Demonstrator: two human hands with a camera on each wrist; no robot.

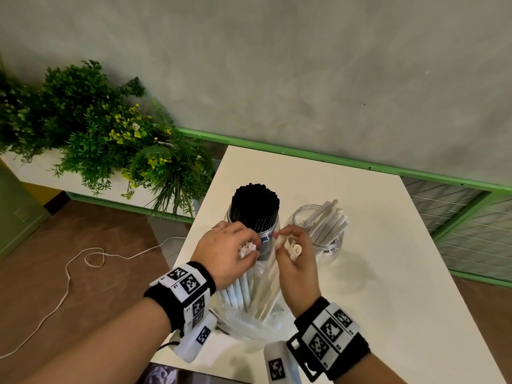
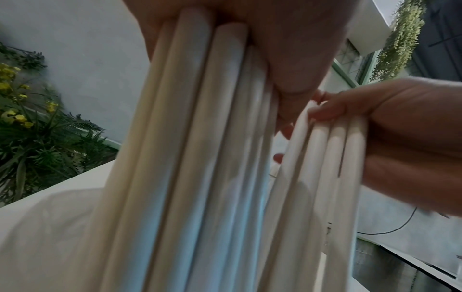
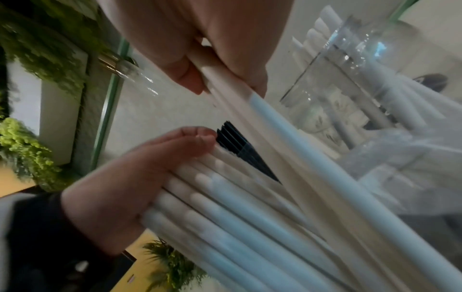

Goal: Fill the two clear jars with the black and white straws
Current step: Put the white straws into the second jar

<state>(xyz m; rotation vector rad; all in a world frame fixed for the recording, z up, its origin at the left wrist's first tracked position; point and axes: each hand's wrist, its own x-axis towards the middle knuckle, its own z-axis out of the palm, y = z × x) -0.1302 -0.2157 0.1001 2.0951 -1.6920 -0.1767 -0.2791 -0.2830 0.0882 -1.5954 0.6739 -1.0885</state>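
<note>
My left hand (image 1: 227, 250) is curled round a bundle of white straws (image 1: 238, 289), gripped near their upper ends; the open tube mouths show between my fingers in the head view. My right hand (image 1: 296, 259) pinches a smaller group of white straws (image 1: 270, 286), fingers and thumb closed on them just below their tops. The two bundles stand side by side, close but splayed apart towards the top, and their lower ends run down into a crumpled clear plastic bag (image 1: 249, 325) lying on the white table (image 1: 388, 259). Directly beyond my left hand stands a clear jar (image 1: 270, 235) packed with upright black straws (image 1: 255, 206). Beside it, beyond my right hand, a second clear jar (image 1: 331, 245) holds several white straws (image 1: 329, 220) that lean to the right against its rim. Green foliage with yellow blossoms (image 1: 110, 139) fills a planter left of the table, and a white cable (image 1: 83, 261) trails over the brown floor.
</note>
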